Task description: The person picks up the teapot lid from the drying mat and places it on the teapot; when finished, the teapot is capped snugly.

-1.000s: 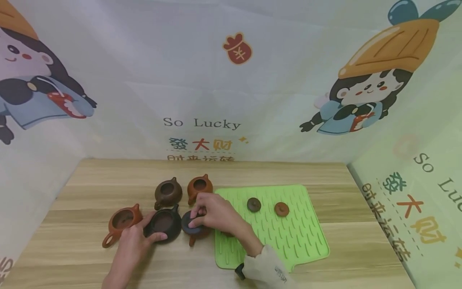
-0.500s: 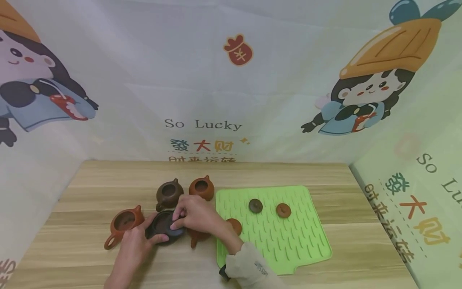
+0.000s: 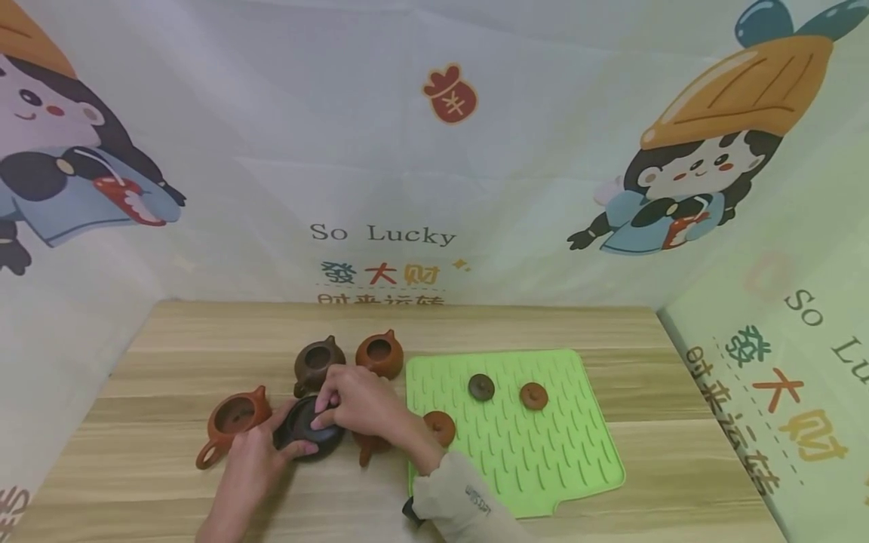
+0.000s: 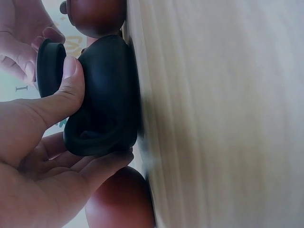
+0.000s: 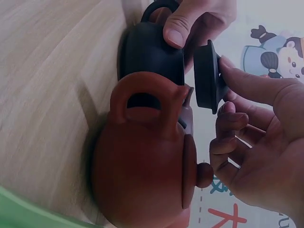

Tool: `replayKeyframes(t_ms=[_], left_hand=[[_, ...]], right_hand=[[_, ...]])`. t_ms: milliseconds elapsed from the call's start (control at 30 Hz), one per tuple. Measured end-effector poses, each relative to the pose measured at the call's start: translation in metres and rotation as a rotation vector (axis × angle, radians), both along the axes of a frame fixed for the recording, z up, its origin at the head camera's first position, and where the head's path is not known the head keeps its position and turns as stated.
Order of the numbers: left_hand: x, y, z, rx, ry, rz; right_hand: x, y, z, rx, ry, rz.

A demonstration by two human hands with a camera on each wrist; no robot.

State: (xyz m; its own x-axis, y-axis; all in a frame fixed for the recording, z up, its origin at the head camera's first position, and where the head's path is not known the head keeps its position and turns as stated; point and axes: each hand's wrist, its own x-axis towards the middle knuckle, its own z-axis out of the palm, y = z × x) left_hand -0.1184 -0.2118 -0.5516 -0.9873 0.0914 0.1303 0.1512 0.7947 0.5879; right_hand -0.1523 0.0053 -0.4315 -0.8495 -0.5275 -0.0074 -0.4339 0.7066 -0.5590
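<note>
My left hand (image 3: 253, 458) grips a black teapot (image 4: 105, 71) that stands on the wooden table, its thumb at the rim and its fingers along the side by the handle. My right hand (image 3: 363, 403) pinches a black lid (image 5: 205, 76) by its knob. In both wrist views the lid hangs over the pot's mouth, a small gap apart from it. Beside the black pot, partly under my right hand, stands a reddish-brown teapot (image 5: 142, 175) with its lid on. A lidless orange-red teapot (image 3: 235, 416) sits just left of my left hand.
Behind the hands stand a lidless brown teapot (image 3: 319, 366) and a lidless orange teapot (image 3: 380, 354). A green ridged mat (image 3: 502, 452) lies at the right, bearing a dark brown lid (image 3: 481, 387), an orange lid (image 3: 534, 396) and a reddish lid (image 3: 440, 428).
My right hand has carried the black lid leftward from over the reddish-brown teapot to over the black one. My left hand has kept its grip on the black teapot.
</note>
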Motion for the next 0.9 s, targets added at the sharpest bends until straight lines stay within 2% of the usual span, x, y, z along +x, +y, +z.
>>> replayKeyframes(t_ms=[233, 433, 733, 900], left_hand=[[0.001, 0.002, 0.001, -0.002, -0.039, -0.002], [0.003, 0.003, -0.001, 0.014, 0.030, -0.008], [0.002, 0.001, -0.002, 0.022, 0.068, -0.018], [0.004, 0.000, -0.002, 0.026, 0.071, -0.016]], right_hand=[[0.000, -0.005, -0.007, 0.026, 0.018, -0.019], [-0.001, -0.012, -0.008, 0.058, 0.026, -0.040], [-0.002, -0.017, -0.010, 0.047, 0.021, -0.084], [-0.003, -0.024, -0.008, 0.100, 0.046, -0.114]])
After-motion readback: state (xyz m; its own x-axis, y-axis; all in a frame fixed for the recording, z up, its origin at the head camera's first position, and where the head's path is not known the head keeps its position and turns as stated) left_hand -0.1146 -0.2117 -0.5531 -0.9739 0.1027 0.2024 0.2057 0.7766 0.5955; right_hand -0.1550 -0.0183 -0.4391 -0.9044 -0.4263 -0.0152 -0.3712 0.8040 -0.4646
